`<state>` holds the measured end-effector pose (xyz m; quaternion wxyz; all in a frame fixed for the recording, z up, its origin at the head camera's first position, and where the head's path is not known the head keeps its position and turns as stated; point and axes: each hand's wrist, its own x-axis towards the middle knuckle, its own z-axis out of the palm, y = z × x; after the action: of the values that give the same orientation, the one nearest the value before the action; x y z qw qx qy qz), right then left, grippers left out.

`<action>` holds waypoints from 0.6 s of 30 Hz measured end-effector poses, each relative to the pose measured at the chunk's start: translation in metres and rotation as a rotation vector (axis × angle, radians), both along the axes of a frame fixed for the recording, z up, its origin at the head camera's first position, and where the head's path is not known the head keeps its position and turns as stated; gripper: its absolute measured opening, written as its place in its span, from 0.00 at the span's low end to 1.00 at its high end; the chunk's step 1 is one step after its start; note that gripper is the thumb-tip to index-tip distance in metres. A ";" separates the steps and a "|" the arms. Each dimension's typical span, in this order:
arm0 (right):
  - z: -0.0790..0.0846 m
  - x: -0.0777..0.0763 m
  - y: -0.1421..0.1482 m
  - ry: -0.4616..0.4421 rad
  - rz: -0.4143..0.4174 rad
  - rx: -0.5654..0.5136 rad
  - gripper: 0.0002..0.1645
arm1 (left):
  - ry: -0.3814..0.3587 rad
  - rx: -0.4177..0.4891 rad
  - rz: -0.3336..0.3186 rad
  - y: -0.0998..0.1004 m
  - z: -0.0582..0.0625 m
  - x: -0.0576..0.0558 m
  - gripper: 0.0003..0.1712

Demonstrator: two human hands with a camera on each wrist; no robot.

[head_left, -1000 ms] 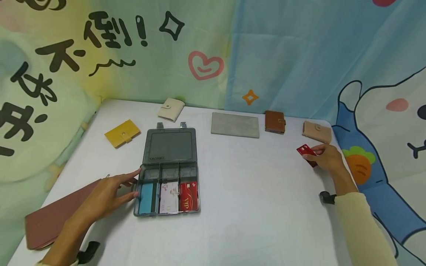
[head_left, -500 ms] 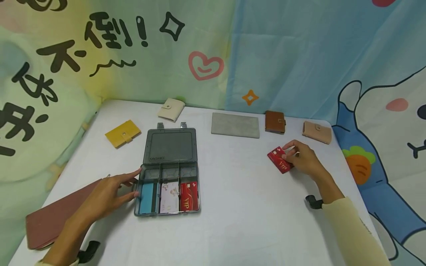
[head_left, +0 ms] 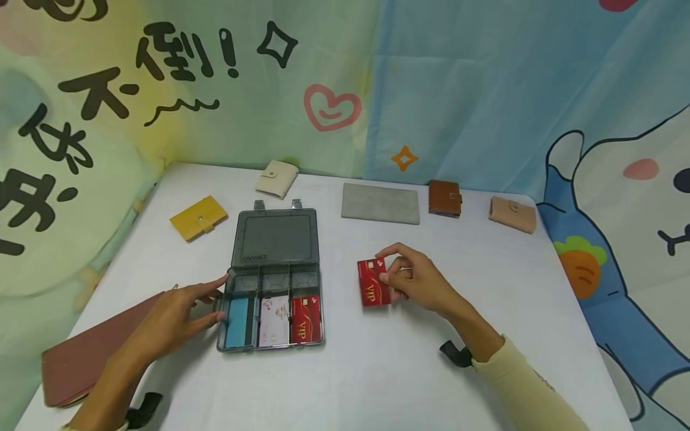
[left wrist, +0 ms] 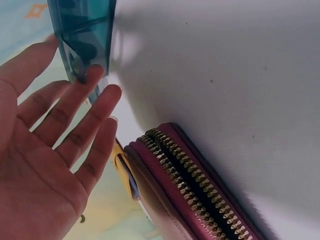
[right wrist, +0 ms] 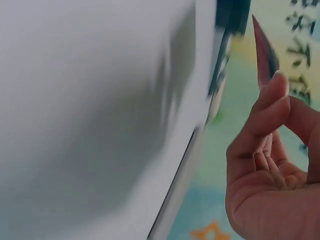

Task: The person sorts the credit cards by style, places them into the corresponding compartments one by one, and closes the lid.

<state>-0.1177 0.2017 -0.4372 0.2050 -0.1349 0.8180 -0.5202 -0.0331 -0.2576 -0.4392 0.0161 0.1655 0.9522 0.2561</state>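
My right hand (head_left: pixel 423 280) pinches a red VIP card (head_left: pixel 372 282) between thumb and fingers, above the table and right of the card box. In the right wrist view the card (right wrist: pixel 263 57) shows nearly edge-on. The grey translucent card box (head_left: pixel 275 232) lies with its lid folded back. In its compartments are a blue card (head_left: pixel 238 322), a white patterned card (head_left: pixel 274 321) and another red VIP card (head_left: pixel 305 319). My left hand (head_left: pixel 175 323) touches the box's left side with thumb and index finger; in the left wrist view its fingers (left wrist: pixel 75 135) are extended.
A maroon zip wallet (head_left: pixel 97 353) lies under my left forearm. Along the back are a yellow wallet (head_left: pixel 199 218), a cream wallet (head_left: pixel 277 178), a grey flat wallet (head_left: pixel 380 203), a brown wallet (head_left: pixel 444 198) and a tan wallet (head_left: pixel 513 214). A printed curtain hangs behind.
My right hand has carried the red VIP card leftward from beside the tan wallet to near the box, and the card has turned upright. My left hand and the box stay put.
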 end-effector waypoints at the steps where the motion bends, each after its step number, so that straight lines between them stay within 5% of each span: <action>1: 0.000 0.005 -0.008 -0.001 0.013 -0.020 0.21 | 0.004 0.003 -0.001 0.000 0.000 0.000 0.40; 10: -0.013 0.036 -0.072 -0.044 0.071 -0.121 0.20 | 0.002 0.014 -0.001 0.000 0.001 0.002 0.39; 18: -0.020 0.044 -0.103 0.049 0.061 -0.062 0.22 | -0.033 -0.005 0.011 0.001 0.005 0.000 0.40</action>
<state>-0.0742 0.0987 -0.4571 0.1967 -0.1788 0.8017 -0.5353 -0.0329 -0.2562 -0.4346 0.0307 0.1561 0.9534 0.2565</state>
